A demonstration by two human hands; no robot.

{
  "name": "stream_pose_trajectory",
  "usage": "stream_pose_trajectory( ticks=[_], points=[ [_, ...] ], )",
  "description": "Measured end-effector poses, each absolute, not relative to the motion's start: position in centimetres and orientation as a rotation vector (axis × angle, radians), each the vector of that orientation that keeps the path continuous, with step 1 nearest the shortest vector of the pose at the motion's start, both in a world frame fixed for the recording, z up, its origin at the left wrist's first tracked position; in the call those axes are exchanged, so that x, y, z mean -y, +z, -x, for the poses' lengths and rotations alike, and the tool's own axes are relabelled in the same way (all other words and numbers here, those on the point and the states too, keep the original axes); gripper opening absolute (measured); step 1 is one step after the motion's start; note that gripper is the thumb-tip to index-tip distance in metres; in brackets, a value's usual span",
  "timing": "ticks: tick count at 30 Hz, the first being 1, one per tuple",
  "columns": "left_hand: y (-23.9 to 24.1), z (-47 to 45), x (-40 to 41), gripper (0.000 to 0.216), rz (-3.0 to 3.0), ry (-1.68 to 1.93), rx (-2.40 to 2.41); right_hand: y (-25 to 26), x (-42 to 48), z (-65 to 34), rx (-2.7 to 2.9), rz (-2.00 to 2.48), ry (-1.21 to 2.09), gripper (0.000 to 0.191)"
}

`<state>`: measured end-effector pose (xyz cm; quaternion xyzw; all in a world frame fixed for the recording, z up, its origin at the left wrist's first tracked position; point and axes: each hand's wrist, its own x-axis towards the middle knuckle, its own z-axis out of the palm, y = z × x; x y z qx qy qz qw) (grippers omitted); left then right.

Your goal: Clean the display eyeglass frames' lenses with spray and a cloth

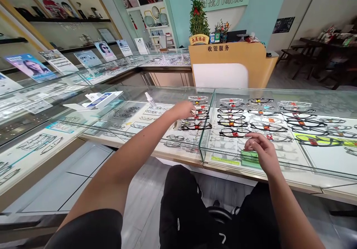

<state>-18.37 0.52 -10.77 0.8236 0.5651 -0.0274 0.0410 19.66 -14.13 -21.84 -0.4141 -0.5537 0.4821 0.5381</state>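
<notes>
My left hand (183, 111) is curled over the left side of a column of eyeglasses (196, 126) on the glass counter. Its fingertips bend downward, and what they hold is hidden. A pale, cloth-like piece (176, 125) shows just below that hand. My right hand (262, 150) hovers by the front pair of black-rimmed glasses (234, 133), its fingers loosely bent and thumb apart, with nothing visible between them. Many of the glasses carry red tags at the bridge. Under the right hand, a green block (251, 159) shows through the glass.
A small white spray bottle (151, 100) stands left of my left hand. An opened white-and-blue box (103, 99) lies farther left. More glasses (318, 141) stand in rows at right. An upright glass edge (206, 124) divides the counter. A wooden cashier desk (231, 57) stands beyond.
</notes>
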Motion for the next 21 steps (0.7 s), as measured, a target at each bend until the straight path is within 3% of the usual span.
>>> stream_pose_trajectory(
  ticks=[21],
  points=[
    [-11.93, 18.04, -0.18, 0.027, -2.534, -0.093, -1.679, -21.48, 14.26, -19.6, 1.311, 1.029, 1.154, 0.023]
  ],
)
